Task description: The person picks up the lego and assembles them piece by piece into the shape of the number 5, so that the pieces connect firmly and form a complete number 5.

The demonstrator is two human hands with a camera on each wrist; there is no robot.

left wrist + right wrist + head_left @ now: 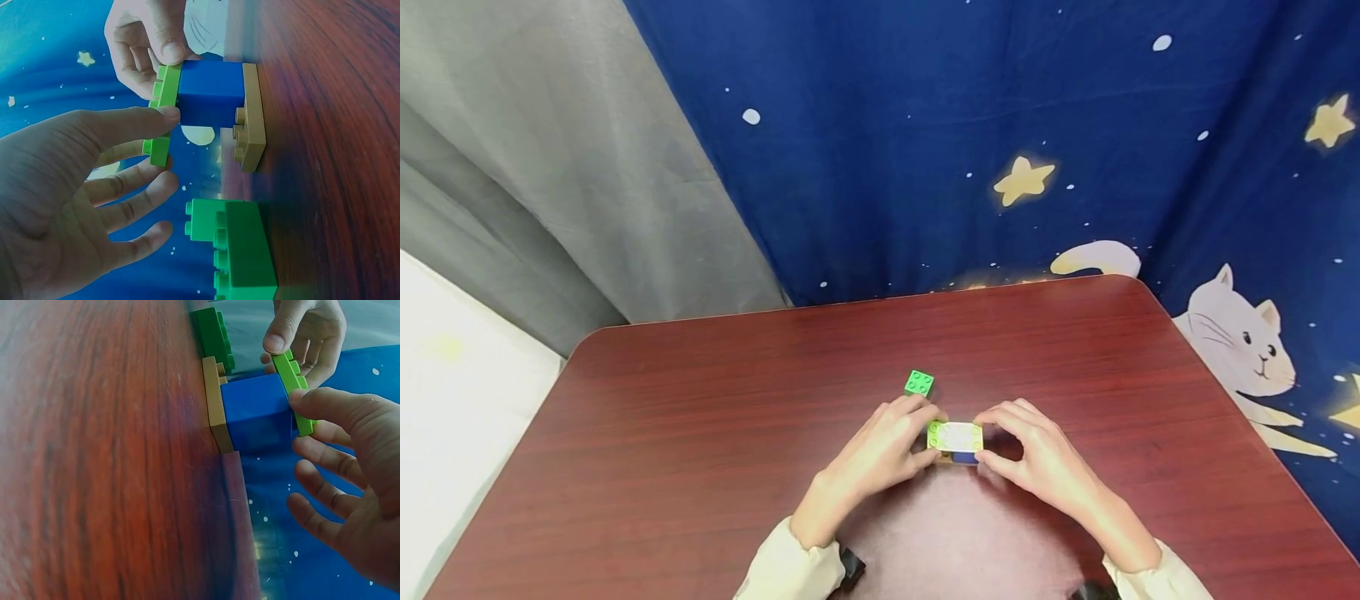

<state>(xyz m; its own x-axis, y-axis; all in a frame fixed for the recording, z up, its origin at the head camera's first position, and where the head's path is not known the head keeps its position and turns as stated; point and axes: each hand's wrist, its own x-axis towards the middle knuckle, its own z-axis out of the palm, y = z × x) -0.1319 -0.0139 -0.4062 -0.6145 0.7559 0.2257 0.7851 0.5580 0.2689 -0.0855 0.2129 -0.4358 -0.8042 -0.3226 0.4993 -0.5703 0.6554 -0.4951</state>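
Observation:
Between both hands is a lime-green toy plate brick (955, 436) with studs on its top. My left hand (880, 450) pinches its left end between thumb and fingers, and my right hand (1048, 458) pinches the right end the same way. Directly under the plate is a blue block (212, 94), standing on a flat tan plate brick (253, 125) that lies on the table. In the right wrist view the lime plate sits slightly tilted at the top of the blue block (256, 409). Studs show on the tan plate's uncovered left part.
A darker green brick piece (919, 382) with studs stands on the brown table (700, 442), just beyond my left hand. Behind the table's far edge hang a blue star-patterned curtain (910, 167) and a grey curtain (587, 167).

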